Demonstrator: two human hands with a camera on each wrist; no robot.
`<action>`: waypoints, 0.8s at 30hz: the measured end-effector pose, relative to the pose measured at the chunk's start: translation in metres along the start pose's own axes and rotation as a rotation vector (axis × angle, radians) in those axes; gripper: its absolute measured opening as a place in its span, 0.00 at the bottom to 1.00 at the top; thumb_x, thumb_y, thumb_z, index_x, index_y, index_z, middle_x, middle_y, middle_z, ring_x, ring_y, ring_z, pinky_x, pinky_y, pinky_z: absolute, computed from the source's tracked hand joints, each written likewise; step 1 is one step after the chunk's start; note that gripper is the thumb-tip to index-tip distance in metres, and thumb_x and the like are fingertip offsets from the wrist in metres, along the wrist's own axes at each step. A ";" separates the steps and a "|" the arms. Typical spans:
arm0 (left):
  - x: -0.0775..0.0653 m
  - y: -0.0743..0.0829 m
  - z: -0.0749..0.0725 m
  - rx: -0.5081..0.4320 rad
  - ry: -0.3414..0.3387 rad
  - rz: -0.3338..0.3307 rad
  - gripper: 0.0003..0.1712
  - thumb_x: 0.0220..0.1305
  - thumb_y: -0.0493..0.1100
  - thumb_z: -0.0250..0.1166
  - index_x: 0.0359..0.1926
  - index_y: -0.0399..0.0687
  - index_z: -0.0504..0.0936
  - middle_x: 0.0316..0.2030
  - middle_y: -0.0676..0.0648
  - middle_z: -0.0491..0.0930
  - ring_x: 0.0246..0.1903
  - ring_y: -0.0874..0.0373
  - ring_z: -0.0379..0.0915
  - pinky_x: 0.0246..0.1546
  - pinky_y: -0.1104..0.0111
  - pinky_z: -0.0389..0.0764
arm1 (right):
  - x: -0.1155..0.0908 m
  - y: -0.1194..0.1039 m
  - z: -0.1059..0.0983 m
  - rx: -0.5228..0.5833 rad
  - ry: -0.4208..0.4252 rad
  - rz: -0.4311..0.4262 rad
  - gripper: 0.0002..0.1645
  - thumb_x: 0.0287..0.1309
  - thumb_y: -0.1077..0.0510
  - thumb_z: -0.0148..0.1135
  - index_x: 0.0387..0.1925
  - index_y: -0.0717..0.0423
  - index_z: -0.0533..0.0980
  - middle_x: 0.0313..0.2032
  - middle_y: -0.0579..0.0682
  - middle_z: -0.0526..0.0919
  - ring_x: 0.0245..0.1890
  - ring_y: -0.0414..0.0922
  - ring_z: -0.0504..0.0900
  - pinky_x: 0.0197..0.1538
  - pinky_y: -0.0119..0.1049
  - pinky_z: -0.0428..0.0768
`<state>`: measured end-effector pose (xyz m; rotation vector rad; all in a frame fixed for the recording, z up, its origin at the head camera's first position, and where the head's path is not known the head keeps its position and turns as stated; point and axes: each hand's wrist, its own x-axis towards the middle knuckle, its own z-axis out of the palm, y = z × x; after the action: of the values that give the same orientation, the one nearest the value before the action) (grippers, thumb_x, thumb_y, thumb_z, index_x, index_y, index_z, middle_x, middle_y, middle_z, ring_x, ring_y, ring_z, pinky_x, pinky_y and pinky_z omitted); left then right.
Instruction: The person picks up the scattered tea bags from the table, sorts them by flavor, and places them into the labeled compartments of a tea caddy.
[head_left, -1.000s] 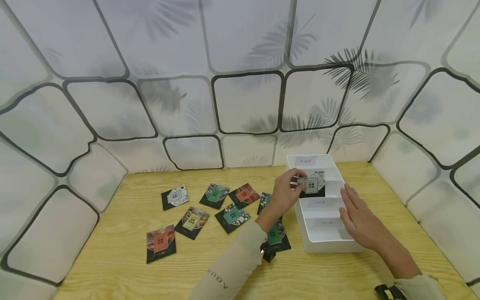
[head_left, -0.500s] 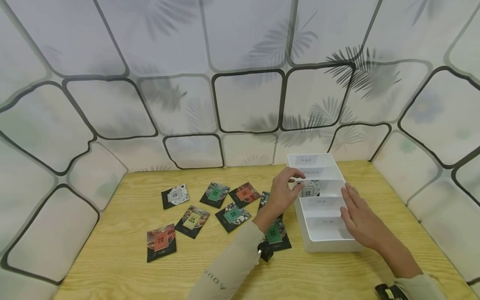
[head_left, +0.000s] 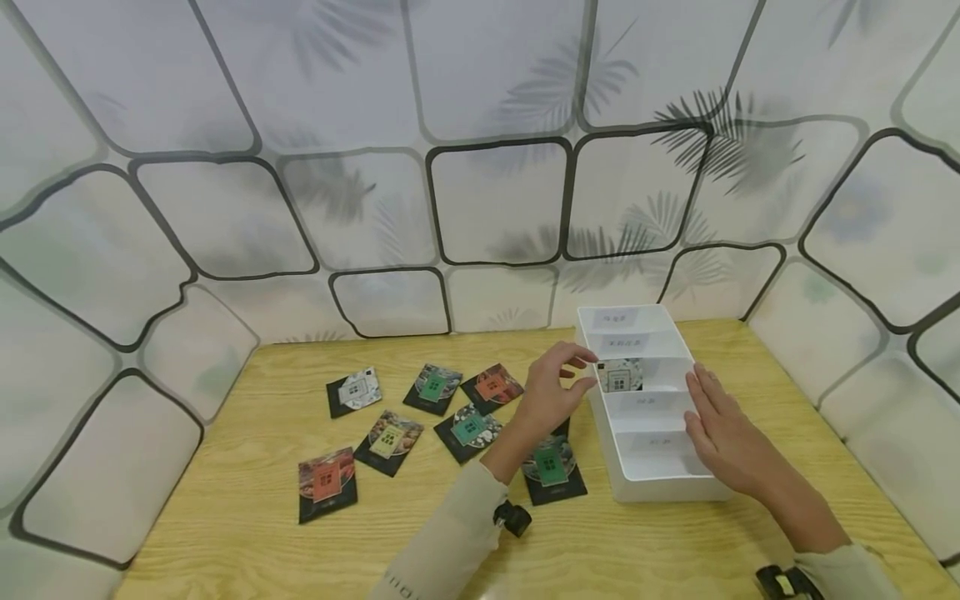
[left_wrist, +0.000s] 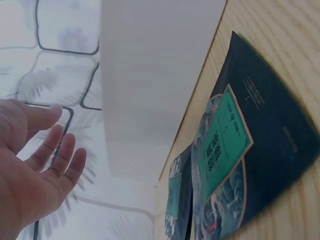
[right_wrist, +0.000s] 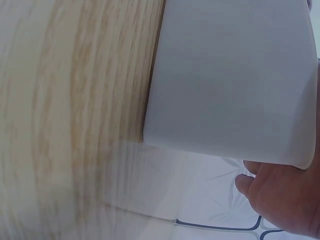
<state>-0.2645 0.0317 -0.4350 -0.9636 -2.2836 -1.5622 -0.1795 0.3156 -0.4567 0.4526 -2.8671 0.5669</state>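
Stretching along the bottom of the frame, it's the desk [head_left: 247, 533], with two pale sleeves [head_left: 442, 533] angled over it. Lower left lies the front red sachet [head_left: 327, 485]; right of centre, the front green sachet [head_left: 554, 470], just beside the white box [head_left: 606, 442]. Left of centre, there's a yellow sachet [head_left: 388, 442]. And look at the right hand [head_left: 729, 437], right of frame: fingers straight, laid along the box's right side, clamped on nothing! Near the centre sits one teal sachet [head_left: 467, 429], and a second teal sachet [left_wrist: 174, 195] is mostly hidden behind the left wrist. Now the left hand [head_left: 551, 387], by the box's left rim: thumb and fingers apart! Further back, left to centre: a grey sachet [head_left: 355, 392], the back green sachet [head_left: 432, 388], the back red sachet [head_left: 492, 386], all flat. Just past the left fingertips, the boxed sachet [head_left: 620, 375] stands in the middle compartment, lower part hidden; contact, can't tell. Behind everything, a leaf-patterned wall [head_left: 495, 204] fills the upper frame.
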 end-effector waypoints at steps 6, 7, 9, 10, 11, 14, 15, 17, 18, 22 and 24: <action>-0.012 0.005 -0.011 -0.001 -0.028 -0.037 0.15 0.67 0.31 0.69 0.53 0.42 0.82 0.53 0.46 0.81 0.51 0.48 0.80 0.50 0.62 0.83 | 0.000 -0.002 -0.001 0.001 -0.003 0.007 0.37 0.81 0.55 0.38 0.78 0.73 0.44 0.79 0.70 0.42 0.80 0.63 0.37 0.78 0.52 0.36; -0.014 0.005 -0.012 0.000 -0.029 -0.047 0.15 0.67 0.31 0.69 0.53 0.43 0.82 0.53 0.47 0.81 0.51 0.49 0.80 0.50 0.64 0.82 | 0.000 -0.002 -0.002 -0.001 -0.003 0.008 0.37 0.81 0.55 0.38 0.78 0.73 0.44 0.79 0.70 0.42 0.79 0.63 0.37 0.78 0.51 0.35; -0.018 0.004 -0.015 -0.003 -0.030 -0.067 0.15 0.67 0.31 0.69 0.53 0.43 0.82 0.53 0.47 0.81 0.51 0.49 0.80 0.50 0.65 0.82 | 0.000 -0.002 -0.001 -0.008 -0.003 0.010 0.37 0.81 0.55 0.38 0.78 0.73 0.44 0.79 0.70 0.42 0.80 0.62 0.37 0.78 0.51 0.35; -0.020 0.002 -0.015 -0.007 -0.030 -0.077 0.15 0.67 0.31 0.69 0.53 0.44 0.82 0.52 0.47 0.81 0.51 0.49 0.80 0.50 0.64 0.83 | 0.000 -0.002 -0.001 -0.009 -0.003 0.011 0.37 0.81 0.55 0.38 0.78 0.73 0.44 0.79 0.70 0.42 0.80 0.62 0.36 0.78 0.50 0.35; -0.022 0.001 -0.016 -0.009 -0.029 -0.085 0.15 0.67 0.32 0.69 0.53 0.44 0.82 0.52 0.47 0.81 0.51 0.49 0.80 0.50 0.63 0.83 | 0.000 -0.002 -0.001 -0.008 -0.005 0.012 0.37 0.81 0.55 0.37 0.78 0.73 0.44 0.79 0.70 0.42 0.80 0.61 0.35 0.78 0.49 0.34; -0.027 -0.003 -0.019 -0.012 -0.031 -0.107 0.14 0.67 0.32 0.69 0.53 0.44 0.82 0.52 0.47 0.81 0.51 0.48 0.80 0.51 0.56 0.83 | 0.000 -0.003 0.000 -0.011 -0.002 0.011 0.37 0.81 0.55 0.38 0.78 0.73 0.44 0.79 0.70 0.42 0.80 0.61 0.36 0.78 0.49 0.35; -0.029 -0.004 -0.020 -0.003 -0.032 -0.116 0.14 0.67 0.33 0.69 0.53 0.44 0.82 0.52 0.47 0.81 0.51 0.48 0.80 0.51 0.55 0.83 | 0.000 -0.003 0.000 -0.011 -0.002 0.010 0.37 0.81 0.55 0.38 0.78 0.73 0.44 0.79 0.70 0.42 0.80 0.61 0.36 0.78 0.49 0.34; -0.032 -0.005 -0.023 0.012 -0.038 -0.130 0.14 0.67 0.33 0.69 0.53 0.44 0.82 0.52 0.47 0.81 0.50 0.47 0.80 0.51 0.54 0.82 | 0.000 -0.003 0.000 -0.012 -0.001 0.008 0.37 0.81 0.55 0.38 0.78 0.73 0.44 0.79 0.70 0.42 0.80 0.61 0.37 0.78 0.48 0.34; -0.033 -0.006 -0.024 0.024 -0.043 -0.137 0.14 0.67 0.33 0.69 0.53 0.44 0.83 0.51 0.47 0.82 0.50 0.47 0.80 0.50 0.54 0.82 | 0.000 -0.003 0.000 -0.014 0.001 0.007 0.36 0.81 0.55 0.38 0.78 0.73 0.45 0.78 0.70 0.43 0.80 0.62 0.37 0.78 0.48 0.34; -0.039 -0.010 -0.028 0.057 -0.058 -0.152 0.14 0.66 0.31 0.69 0.52 0.42 0.83 0.49 0.43 0.82 0.49 0.43 0.79 0.48 0.52 0.82 | 0.000 -0.004 -0.001 -0.016 -0.003 0.010 0.36 0.81 0.55 0.37 0.78 0.73 0.44 0.79 0.70 0.42 0.80 0.60 0.35 0.78 0.49 0.34; -0.042 -0.013 -0.030 0.074 -0.064 -0.164 0.13 0.67 0.32 0.69 0.51 0.41 0.83 0.49 0.41 0.82 0.49 0.43 0.79 0.46 0.55 0.81 | 0.000 -0.003 -0.001 -0.018 -0.002 0.006 0.36 0.81 0.55 0.37 0.78 0.74 0.44 0.79 0.70 0.42 0.80 0.60 0.35 0.78 0.48 0.34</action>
<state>-0.2457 -0.0147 -0.4537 -0.8383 -2.5027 -1.5155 -0.1785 0.3133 -0.4545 0.4416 -2.8742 0.5420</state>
